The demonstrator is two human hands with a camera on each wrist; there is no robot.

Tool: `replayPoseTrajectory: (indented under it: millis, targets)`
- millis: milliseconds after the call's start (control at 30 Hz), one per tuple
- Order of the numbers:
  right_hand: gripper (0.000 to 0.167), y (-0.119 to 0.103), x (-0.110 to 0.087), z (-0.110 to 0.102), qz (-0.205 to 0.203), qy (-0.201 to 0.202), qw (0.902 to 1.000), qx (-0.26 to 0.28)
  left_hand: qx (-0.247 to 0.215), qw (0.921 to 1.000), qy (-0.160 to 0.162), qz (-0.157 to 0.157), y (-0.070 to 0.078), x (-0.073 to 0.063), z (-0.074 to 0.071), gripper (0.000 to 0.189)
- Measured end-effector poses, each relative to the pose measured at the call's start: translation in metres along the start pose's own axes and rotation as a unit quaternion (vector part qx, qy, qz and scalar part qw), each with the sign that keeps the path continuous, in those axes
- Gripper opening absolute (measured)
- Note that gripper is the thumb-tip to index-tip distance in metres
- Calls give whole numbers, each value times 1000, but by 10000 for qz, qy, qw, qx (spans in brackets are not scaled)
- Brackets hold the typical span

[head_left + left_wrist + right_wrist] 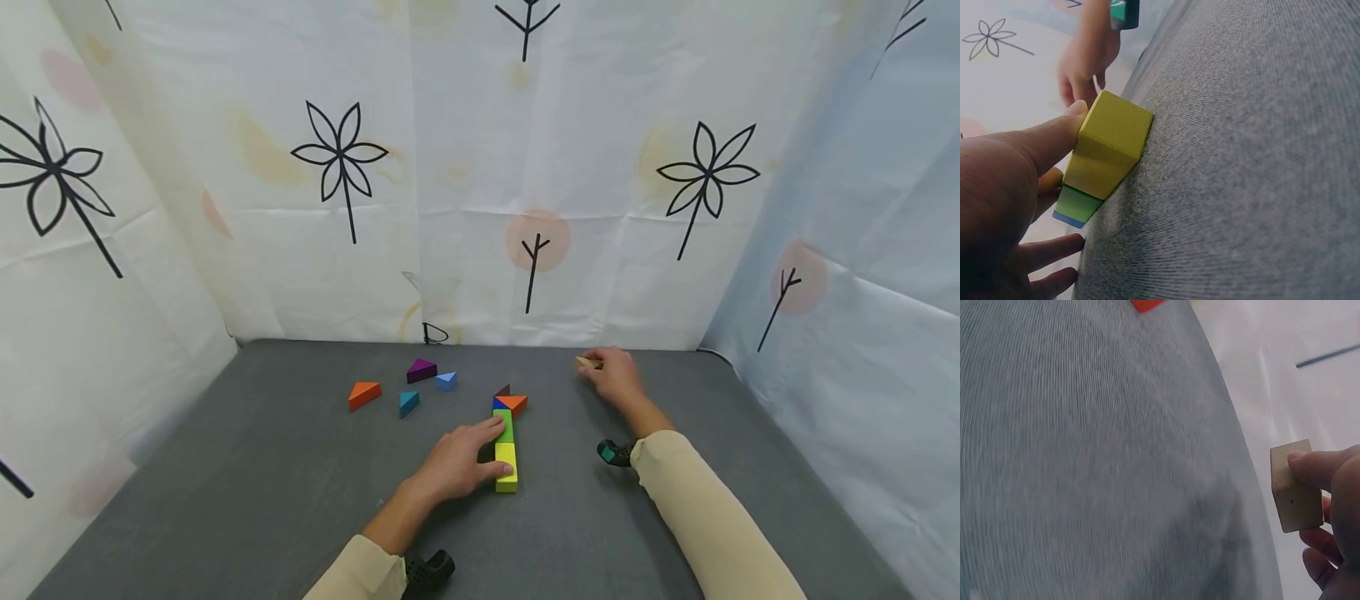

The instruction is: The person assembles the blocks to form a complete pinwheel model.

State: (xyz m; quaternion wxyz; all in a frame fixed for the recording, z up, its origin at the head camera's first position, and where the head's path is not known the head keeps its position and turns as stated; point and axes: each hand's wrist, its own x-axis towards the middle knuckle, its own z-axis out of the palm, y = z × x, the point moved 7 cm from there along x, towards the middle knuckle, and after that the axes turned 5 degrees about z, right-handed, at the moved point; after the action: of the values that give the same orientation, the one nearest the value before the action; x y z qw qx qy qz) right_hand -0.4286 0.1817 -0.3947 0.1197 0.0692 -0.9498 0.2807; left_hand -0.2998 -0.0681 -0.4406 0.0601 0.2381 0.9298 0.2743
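Note:
My left hand [459, 461] rests with its thumb on a yellow block [506, 460] and a fingertip on the green block [504, 427] right behind it. Other fingers of this hand stretch out past the blocks in the left wrist view. At the far end of this row sit a blue triangular block [500, 402], an orange triangular block [513, 404] and a dark purplish one [503, 390]. Farther back on the right, my right hand [617, 379] pinches a plain wooden block [1297, 487] between thumb and fingers, above the table in the right wrist view.
Left of the row lie an orange-red block [364, 395], a purple block [422, 370], a light blue block [446, 381] and a teal block [408, 403]. The grey table [247, 467] meets a patterned white cloth [465, 167] at its back.

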Motion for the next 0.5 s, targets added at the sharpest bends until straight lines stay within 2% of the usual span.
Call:
replayPoseTrajectory:
  millis: [200, 500]
  targets:
    - [28, -18, 6, 11, -54, -97, 9999, -49, 6, 10000, 27, 7, 1, 0, -1, 72]
    - [26, -47, 15, 37, -128, -533, 9983, -176, -3, 10000, 44, 18, 2, -1, -2, 71]
